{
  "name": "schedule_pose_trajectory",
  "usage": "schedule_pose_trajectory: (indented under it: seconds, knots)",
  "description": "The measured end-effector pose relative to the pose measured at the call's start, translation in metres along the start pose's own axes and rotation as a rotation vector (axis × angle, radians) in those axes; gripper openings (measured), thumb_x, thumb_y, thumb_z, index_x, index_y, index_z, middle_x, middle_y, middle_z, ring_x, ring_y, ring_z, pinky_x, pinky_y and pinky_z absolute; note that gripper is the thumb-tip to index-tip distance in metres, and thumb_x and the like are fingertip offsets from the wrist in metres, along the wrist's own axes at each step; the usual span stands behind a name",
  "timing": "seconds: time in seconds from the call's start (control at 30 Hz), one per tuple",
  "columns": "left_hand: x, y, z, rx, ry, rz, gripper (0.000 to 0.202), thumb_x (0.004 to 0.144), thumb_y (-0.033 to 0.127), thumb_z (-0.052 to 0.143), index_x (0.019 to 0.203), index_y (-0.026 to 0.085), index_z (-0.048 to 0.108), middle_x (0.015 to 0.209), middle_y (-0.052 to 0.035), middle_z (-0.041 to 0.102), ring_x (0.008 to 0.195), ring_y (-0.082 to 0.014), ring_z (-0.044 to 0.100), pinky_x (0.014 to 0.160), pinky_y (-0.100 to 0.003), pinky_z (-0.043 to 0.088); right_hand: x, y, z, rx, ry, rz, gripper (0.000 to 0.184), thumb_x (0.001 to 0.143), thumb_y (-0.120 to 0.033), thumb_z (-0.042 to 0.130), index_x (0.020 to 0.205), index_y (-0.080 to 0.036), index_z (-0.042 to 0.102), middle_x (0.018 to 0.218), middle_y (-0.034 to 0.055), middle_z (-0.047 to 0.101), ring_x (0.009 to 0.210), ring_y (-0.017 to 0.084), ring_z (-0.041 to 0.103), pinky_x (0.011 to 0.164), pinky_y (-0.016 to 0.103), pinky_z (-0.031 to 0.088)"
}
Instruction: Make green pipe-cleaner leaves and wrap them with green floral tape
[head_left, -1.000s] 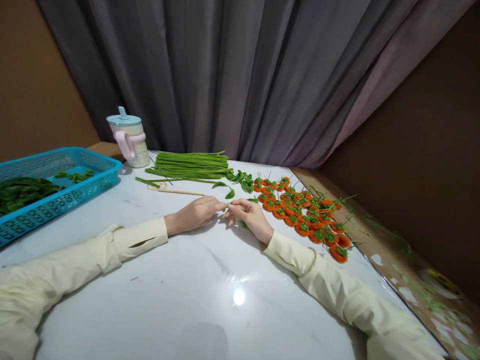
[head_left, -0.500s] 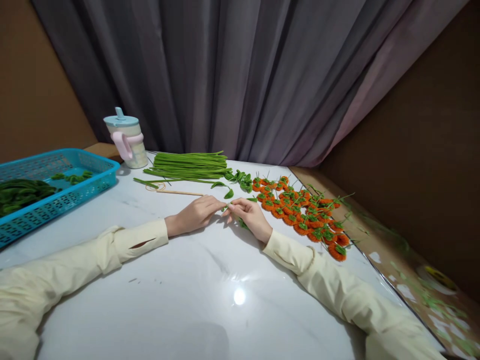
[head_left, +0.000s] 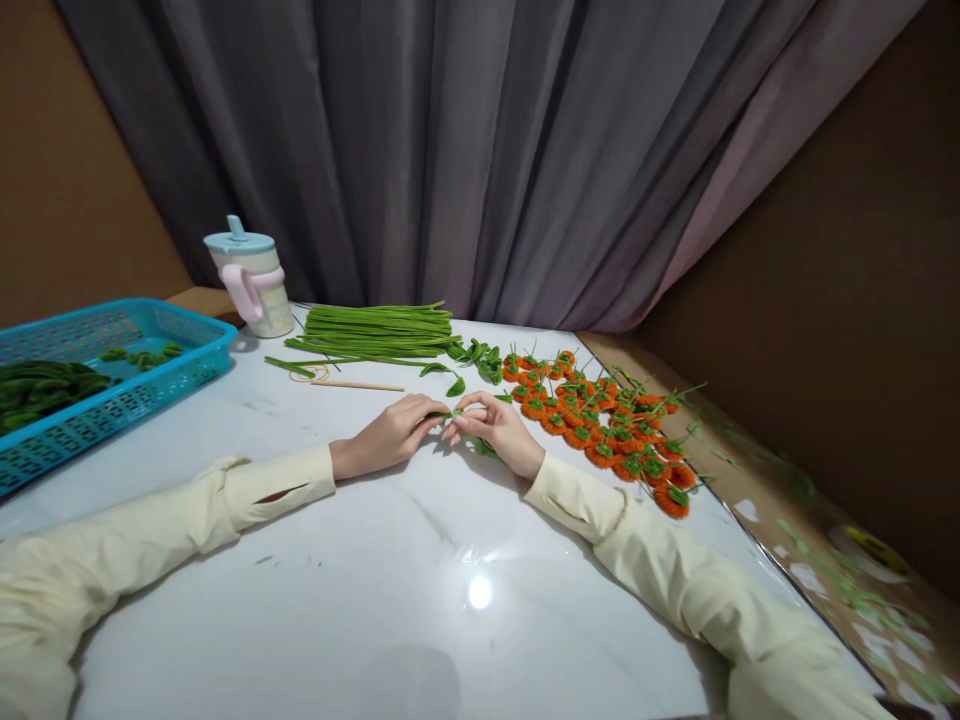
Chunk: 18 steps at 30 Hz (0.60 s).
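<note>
My left hand [head_left: 390,434] and my right hand [head_left: 497,430] rest on the white table [head_left: 390,580], fingertips meeting. Both pinch a small green leaf piece [head_left: 453,412] between them, and a bit of green shows under my right palm. Just beyond the fingers lie loose green leaves [head_left: 478,358]. To the right of my right hand spreads a cluster of orange pompom flowers with green centres [head_left: 600,425]. Behind my hands lies a bundle of long green stems [head_left: 379,330] and a thin wooden stick [head_left: 358,385].
A blue plastic basket [head_left: 112,395] with green pieces stands at the left. A lidded cup with a pink handle [head_left: 251,272] stands at the back. Grey curtains hang behind. The table's right edge drops to a floor littered with green scraps [head_left: 862,590].
The fingers of both hands have shifted slightly on the green leaf piece. The view has drifted a little; the arms stay in place.
</note>
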<state>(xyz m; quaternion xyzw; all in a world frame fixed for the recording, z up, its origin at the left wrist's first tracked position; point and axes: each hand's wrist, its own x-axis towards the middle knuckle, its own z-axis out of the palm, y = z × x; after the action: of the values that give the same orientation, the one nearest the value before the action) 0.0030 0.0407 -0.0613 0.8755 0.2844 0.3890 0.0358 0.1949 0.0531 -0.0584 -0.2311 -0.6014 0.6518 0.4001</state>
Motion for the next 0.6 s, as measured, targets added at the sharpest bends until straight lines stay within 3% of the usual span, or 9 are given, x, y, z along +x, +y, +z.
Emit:
schedule_pose_trajectory:
  seconds: [0.6]
  knots:
    - [-0.0013,0.0028,-0.0039,0.104,-0.093,0.092,0.019,0.088,0.013,0.039,0.098,0.013,0.055,0.086,-0.0088,0.063,0.077,-0.0178,0.052,0.073,-0.031,0.041,0.0013,0.0033,-0.0047,-0.039,0.011,0.046,0.032,0.070,-0.036,0.073,0.078,-0.013,0.053,0.067,0.0061,0.066,0.061,0.015,0.062,0.066,0.027,0.047]
